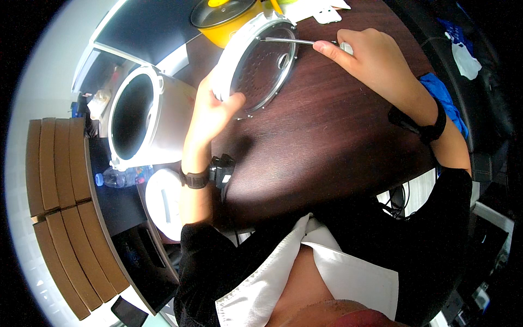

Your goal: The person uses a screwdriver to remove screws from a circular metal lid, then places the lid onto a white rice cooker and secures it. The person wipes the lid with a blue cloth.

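My left hand (215,106) grips the near left rim of a round white appliance lid (231,57), thumb on its inner side. Tilted up on edge above the dark table, the lid shows a clear or dark inner disc with small holes, a metal ring and several screws or studs round it. My right hand (376,57) is closed round the pale handle of a screwdriver (289,40). The metal shaft runs leftward, its tip at the lid's upper inner rim; whether it sits in a screw head I cannot tell.
A white cylindrical appliance body (174,117) lies left, its dark opening facing left. Behind the lid stands a yellow pot (218,32) with a glass cover. A plastic bottle (120,177), a white round object (163,204) and brown boxes (60,163) are at left; blue cloth (444,98) at right.
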The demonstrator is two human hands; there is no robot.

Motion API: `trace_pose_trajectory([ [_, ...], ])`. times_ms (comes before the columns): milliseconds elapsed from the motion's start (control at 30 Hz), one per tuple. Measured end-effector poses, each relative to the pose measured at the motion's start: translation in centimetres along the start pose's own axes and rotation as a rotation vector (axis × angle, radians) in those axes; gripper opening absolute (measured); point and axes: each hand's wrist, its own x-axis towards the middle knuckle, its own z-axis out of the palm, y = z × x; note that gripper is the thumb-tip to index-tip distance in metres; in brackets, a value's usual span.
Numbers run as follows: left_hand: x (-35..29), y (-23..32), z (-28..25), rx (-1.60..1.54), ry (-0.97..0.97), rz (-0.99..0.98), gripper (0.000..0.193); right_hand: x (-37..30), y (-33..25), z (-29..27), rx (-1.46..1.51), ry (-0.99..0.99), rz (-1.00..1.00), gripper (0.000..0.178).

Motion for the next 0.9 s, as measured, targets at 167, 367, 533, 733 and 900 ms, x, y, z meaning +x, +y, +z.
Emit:
trace_pose_trajectory([
  [167, 0.0, 0.0, -0.1, -0.007, 0.004, -0.009, 0.050, 0.1, -0.2, -0.4, -0.005, -0.098, 0.044, 0.055],
  [367, -0.2, 0.6, 0.2, 0.004, -0.016, -0.021, 0.048, 0.6, 0.5, -0.1, -0.082, -0.044, -0.056, 0.056],
  [533, -0.3, 0.4, 0.0, 0.057, -0.025, -0.040, 0.044, 1.0, 0.2, 0.8, 0.231, -0.233, 0.102, 0.063],
  [733, -0.2, 0.7, 0.4, 0.074, -0.025, -0.010, 0.043, 0.4, -0.2, 2.3, 0.625, -0.503, 0.346, 0.072],
  [900, -0.3, 0.6, 0.5, 0.045, -0.020, 0.007, 0.044, -0.2, -1.5, 2.8, 1.015, -0.746, 0.546, 0.061],
])
